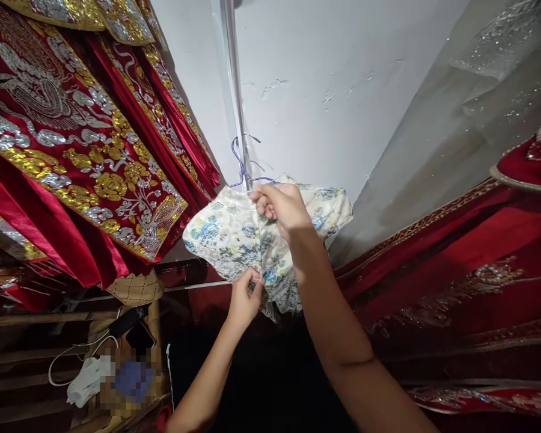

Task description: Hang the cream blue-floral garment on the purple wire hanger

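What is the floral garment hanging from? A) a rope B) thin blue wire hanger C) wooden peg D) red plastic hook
B: the floral garment, pinched by the left hand and right hand, hangs from a thin blue wire hanger.

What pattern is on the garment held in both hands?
Cream fabric with blue and yellow flowers, clearest in the head view.

Purple wire hanger (240, 161): mostly hidden under floral white-and-blue garment (225, 234). Blurred patch (128, 379) lower left: contents unreadable. Red embroidered robes (67, 138): cut off by the edges.
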Tool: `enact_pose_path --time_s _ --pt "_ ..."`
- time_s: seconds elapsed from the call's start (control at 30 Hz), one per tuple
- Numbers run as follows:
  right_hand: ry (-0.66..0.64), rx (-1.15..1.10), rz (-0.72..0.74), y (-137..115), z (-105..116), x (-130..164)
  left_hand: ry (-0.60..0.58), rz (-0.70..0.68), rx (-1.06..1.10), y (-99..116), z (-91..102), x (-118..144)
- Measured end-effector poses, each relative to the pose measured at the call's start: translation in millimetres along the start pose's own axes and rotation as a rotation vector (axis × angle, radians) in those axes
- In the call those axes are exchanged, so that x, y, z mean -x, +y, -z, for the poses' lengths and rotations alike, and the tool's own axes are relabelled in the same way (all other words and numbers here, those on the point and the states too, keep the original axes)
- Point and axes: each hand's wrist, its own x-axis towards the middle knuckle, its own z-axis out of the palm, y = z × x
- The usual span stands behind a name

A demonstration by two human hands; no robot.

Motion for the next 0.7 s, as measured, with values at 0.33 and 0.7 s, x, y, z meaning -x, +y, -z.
enact_pose_path --time_s 0.33,0.7 --pt "-0.045 0.072 0.106 12 -3 23 0.238 -0.433 -0.01 88 57.0 -87" --pt "0.026 0.27 -0.009 111 11 23 0.352 -0.487 -0.286 109 108.1 -128"
